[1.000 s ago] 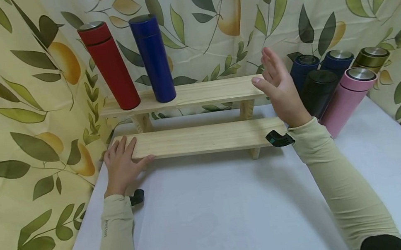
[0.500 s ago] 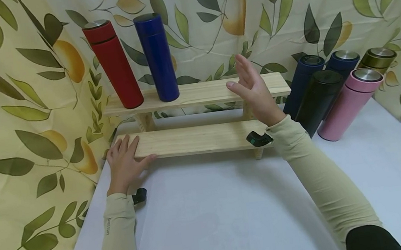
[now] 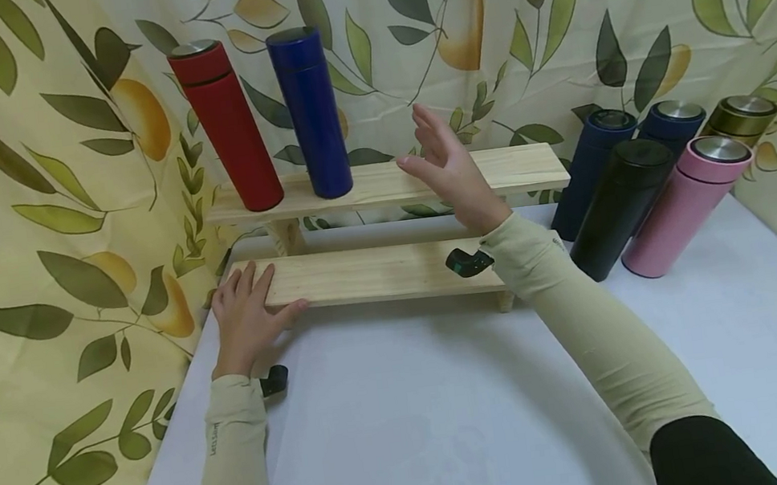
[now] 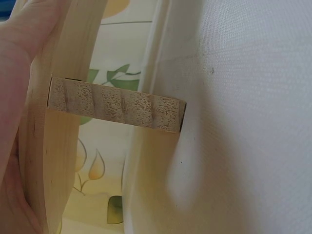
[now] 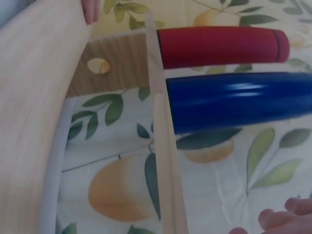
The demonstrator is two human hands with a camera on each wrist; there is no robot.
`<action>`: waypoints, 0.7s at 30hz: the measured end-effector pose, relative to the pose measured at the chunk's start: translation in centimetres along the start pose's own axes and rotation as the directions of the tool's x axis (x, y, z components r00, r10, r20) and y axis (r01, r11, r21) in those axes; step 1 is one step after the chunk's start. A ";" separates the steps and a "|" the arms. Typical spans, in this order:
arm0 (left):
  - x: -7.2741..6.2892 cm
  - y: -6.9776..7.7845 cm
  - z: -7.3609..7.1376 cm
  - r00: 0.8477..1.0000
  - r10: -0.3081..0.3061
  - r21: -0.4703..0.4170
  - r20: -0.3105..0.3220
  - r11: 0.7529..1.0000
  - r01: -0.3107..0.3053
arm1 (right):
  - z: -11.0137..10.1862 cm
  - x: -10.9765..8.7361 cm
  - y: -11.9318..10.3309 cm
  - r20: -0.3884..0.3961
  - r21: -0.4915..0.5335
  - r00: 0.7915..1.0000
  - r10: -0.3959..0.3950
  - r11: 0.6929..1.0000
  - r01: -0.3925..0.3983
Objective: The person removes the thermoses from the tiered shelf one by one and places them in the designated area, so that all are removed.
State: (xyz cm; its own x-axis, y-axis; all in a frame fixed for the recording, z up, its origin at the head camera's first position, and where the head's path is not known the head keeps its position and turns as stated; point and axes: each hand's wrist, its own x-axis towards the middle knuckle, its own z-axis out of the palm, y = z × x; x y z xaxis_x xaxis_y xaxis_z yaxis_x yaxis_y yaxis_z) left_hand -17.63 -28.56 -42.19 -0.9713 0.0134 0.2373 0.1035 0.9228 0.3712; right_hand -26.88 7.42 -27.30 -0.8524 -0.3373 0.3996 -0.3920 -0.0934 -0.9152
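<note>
On the left end of the lower board (image 3: 378,274) of a two-tier wooden stand rests my left hand (image 3: 244,325), fingers spread over the top and thumb by the front edge. Its palm and the board appear close up in the left wrist view. My right hand (image 3: 452,178) is raised in front of the upper board (image 3: 525,165), fingers extended and nothing held. To its left, a red thermos bottle (image 3: 229,132) and a glossy blue thermos bottle (image 3: 311,114) stand on that board; both also show in the right wrist view.
At the right stand a black bottle (image 3: 620,206), a pink bottle (image 3: 686,206), a gold bottle (image 3: 740,117) and two dark blue bottles, one nearer (image 3: 588,177) and one behind (image 3: 672,123). A leaf-patterned curtain (image 3: 368,75) hangs behind the white table (image 3: 396,419).
My right hand has moved left, away from the group of bottles and along the upper board. My left hand stays on the lower board. The view has shifted slightly.
</note>
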 end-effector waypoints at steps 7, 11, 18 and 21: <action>-0.1 -0.1 0.0 1.000 -0.007 0.008 0.007 1.000 0.007 | 2.1 1.8 -0.1 0.040 -0.004 0.999 0.005 1.000 -0.005; -0.1 -0.1 0.0 1.000 -0.009 0.010 0.007 1.000 0.009 | 3.0 2.6 -0.3 0.058 -0.036 0.998 0.007 0.999 -0.005; -0.1 0.1 -0.1 1.000 -0.005 0.006 0.008 1.000 0.005 | 4.4 3.8 -0.9 0.064 -0.072 0.998 0.021 0.997 -0.017; -0.1 0.1 -0.1 1.000 -0.005 0.006 0.008 1.000 0.005 | 4.9 4.3 -1.1 0.064 -0.079 0.997 0.038 0.996 -0.033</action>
State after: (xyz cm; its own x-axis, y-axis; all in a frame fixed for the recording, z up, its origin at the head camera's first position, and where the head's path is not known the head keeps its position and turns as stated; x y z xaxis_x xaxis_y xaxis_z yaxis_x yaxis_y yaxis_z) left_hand -17.54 -28.54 -42.08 -0.9735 0.0113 0.2285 0.0969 0.9252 0.3670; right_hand -28.39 1.48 -24.90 -0.8426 -0.4001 0.3605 -0.3900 -0.0085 -0.9208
